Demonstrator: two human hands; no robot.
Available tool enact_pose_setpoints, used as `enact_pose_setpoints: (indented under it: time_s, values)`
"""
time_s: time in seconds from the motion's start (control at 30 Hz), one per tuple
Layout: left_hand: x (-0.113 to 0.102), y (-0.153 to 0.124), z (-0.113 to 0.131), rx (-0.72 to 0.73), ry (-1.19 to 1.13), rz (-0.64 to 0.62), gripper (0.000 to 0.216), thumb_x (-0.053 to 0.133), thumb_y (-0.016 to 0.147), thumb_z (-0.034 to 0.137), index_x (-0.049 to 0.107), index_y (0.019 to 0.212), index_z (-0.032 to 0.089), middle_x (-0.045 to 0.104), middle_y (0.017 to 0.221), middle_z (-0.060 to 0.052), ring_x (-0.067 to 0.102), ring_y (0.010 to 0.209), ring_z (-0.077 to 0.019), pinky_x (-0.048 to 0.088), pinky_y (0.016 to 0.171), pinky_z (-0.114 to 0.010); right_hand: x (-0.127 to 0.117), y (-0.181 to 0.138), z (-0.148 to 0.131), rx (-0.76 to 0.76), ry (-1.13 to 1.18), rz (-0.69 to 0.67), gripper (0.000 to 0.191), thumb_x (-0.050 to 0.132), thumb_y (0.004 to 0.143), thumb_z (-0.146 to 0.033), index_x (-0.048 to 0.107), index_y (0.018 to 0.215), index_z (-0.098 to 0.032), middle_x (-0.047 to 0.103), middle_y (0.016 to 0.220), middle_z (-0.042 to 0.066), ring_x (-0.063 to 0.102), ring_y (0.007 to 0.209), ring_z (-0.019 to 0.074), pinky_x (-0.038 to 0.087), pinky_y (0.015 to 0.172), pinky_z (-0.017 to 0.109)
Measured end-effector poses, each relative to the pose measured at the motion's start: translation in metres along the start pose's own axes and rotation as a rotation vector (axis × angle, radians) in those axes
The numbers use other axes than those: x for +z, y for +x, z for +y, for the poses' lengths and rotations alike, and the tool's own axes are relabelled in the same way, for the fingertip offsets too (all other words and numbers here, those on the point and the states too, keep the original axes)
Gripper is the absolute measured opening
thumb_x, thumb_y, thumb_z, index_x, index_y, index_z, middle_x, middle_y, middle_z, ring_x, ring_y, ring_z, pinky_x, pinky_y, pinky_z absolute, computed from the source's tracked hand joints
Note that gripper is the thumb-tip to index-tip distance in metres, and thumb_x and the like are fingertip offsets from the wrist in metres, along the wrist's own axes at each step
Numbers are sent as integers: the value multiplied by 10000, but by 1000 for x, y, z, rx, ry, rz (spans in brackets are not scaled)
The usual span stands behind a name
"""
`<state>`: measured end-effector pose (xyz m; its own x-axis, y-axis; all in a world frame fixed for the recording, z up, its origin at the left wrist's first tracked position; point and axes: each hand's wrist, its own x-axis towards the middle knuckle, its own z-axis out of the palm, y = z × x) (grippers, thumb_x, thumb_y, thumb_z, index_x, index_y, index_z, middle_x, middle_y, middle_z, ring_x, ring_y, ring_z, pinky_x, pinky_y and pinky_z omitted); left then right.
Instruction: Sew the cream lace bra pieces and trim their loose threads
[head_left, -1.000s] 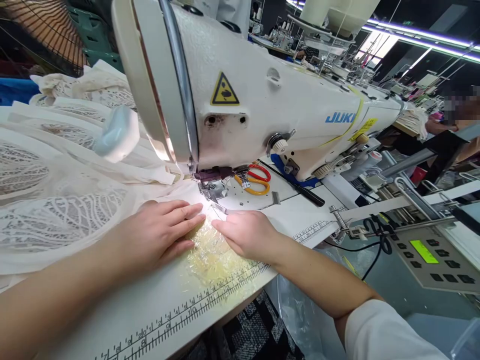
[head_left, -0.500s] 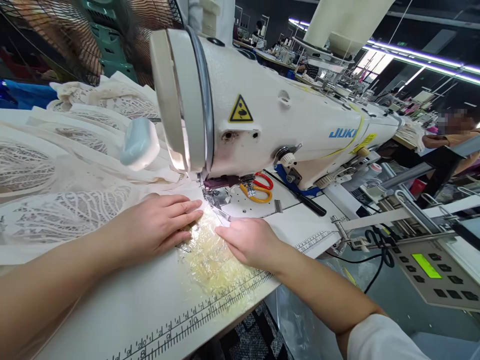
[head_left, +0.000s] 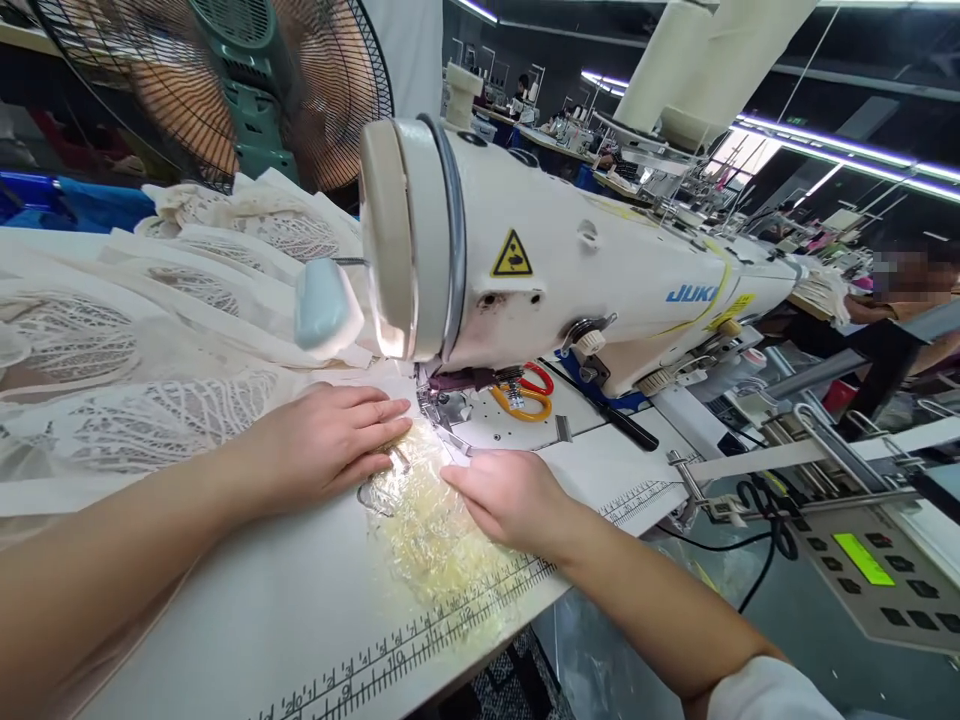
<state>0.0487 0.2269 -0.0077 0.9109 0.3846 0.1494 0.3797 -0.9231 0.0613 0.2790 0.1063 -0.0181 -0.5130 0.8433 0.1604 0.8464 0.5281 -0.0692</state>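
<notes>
My left hand [head_left: 326, 440] lies flat beside the needle area, fingers stretched out and pointing at the presser foot [head_left: 429, 400]. Under and beside it spreads cream lace fabric [head_left: 187, 415]; how much the palm covers is hidden. Just in front of the foot, my right hand [head_left: 517, 497] is closed in a pinch. A narrow greyish strip [head_left: 454, 441] runs from the foot to its fingers, but what they grip is hidden. Between both hands, crinkled clear film [head_left: 431, 510] covers a yellowish patch of the table. Above stands the white sewing machine [head_left: 555, 250].
Scissors with red and orange handles [head_left: 529, 405] and a black-handled tool [head_left: 630, 428] lie behind the foot. A printed ruler [head_left: 397, 655] follows the table's front edge. At right are a tape feeder [head_left: 825, 440] and control box [head_left: 877, 570]. A fan [head_left: 247, 90] stands back left.
The camera view has shifted, so the machine appears farther right and lower. Both hands keep nearly the same places and poses by the presser foot.
</notes>
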Motion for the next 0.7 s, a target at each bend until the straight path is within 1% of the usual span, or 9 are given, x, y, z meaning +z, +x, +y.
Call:
enact_pose_setpoints:
  time_s: [0.17, 0.23, 0.3, 0.33, 0.4, 0.47, 0.53, 0.6, 0.7]
  values:
    - [4, 1, -14, 41, 36, 149, 386, 393, 901, 426, 668, 1115, 261, 661, 1203, -46, 560, 1129, -274, 422, 990, -463, -1, 1, -2, -27, -10, 25, 247, 447, 872, -209, 616, 1049, -180, 594, 677, 11, 499, 618, 140, 256, 511, 255]
    - [6, 0, -15, 16, 55, 166, 371, 400, 896, 430, 674, 1094, 279, 662, 1197, -53, 554, 1135, -277, 406, 997, -489, -7, -1, -3, -42, 28, 30, 249, 427, 895, -230, 617, 1043, -171, 606, 685, 16, 515, 626, 143, 294, 518, 252]
    - [7, -2, -15, -5, 80, 169, 368, 389, 897, 435, 675, 1084, 299, 658, 1200, -52, 551, 1136, -267, 382, 1016, -503, -18, -4, 0, -25, 83, 30, 242, 414, 916, -248, 634, 982, -172, 627, 710, 25, 540, 648, 144, 344, 548, 244]
    - [7, -2, -14, -10, 92, 171, 369, 379, 900, 431, 680, 1072, 302, 661, 1190, -52, 555, 1126, -259, 371, 1026, -502, -25, -5, 4, 15, 96, 17, 245, 411, 922, -244, 645, 933, -174, 636, 721, 30, 553, 659, 145, 366, 568, 243]
    - [6, -3, -12, -18, 111, 173, 389, 342, 914, 407, 698, 1022, 295, 677, 1139, -56, 577, 1077, -242, 365, 1034, -490, -37, -2, 15, 160, 60, -36, 253, 416, 925, -216, 662, 882, -169, 662, 779, 48, 587, 712, 157, 410, 627, 250]
    - [4, -3, -11, -17, 121, 174, 427, 298, 929, 376, 713, 962, 280, 694, 1070, -55, 600, 1010, -226, 373, 1026, -470, -45, 7, 29, 337, -53, -113, 219, 460, 905, -187, 667, 964, -147, 679, 899, 85, 614, 818, 190, 443, 711, 278]
    - [4, -3, -11, -11, 130, 185, 450, 273, 938, 347, 716, 924, 271, 704, 1019, -47, 614, 962, -209, 380, 1015, -447, -49, 20, 42, 467, -173, -205, 240, 525, 873, -190, 644, 1070, -123, 666, 1029, 123, 609, 948, 231, 451, 805, 308]
    - [7, -4, -12, 2, 142, 202, 439, 281, 938, 321, 714, 904, 262, 710, 987, -44, 624, 932, -202, 386, 1004, -432, -50, 33, 52, 545, -248, -315, 256, 573, 850, -244, 650, 1061, -119, 656, 1080, 136, 597, 1019, 255, 450, 845, 314]
    - [16, -5, -14, -20, 114, 277, 388, 336, 922, 319, 716, 863, 260, 722, 959, -35, 633, 909, -197, 385, 1006, -417, -52, 48, 59, 599, -297, -427, 277, 573, 851, -350, 686, 958, -121, 681, 1025, 142, 625, 978, 268, 471, 794, 304]
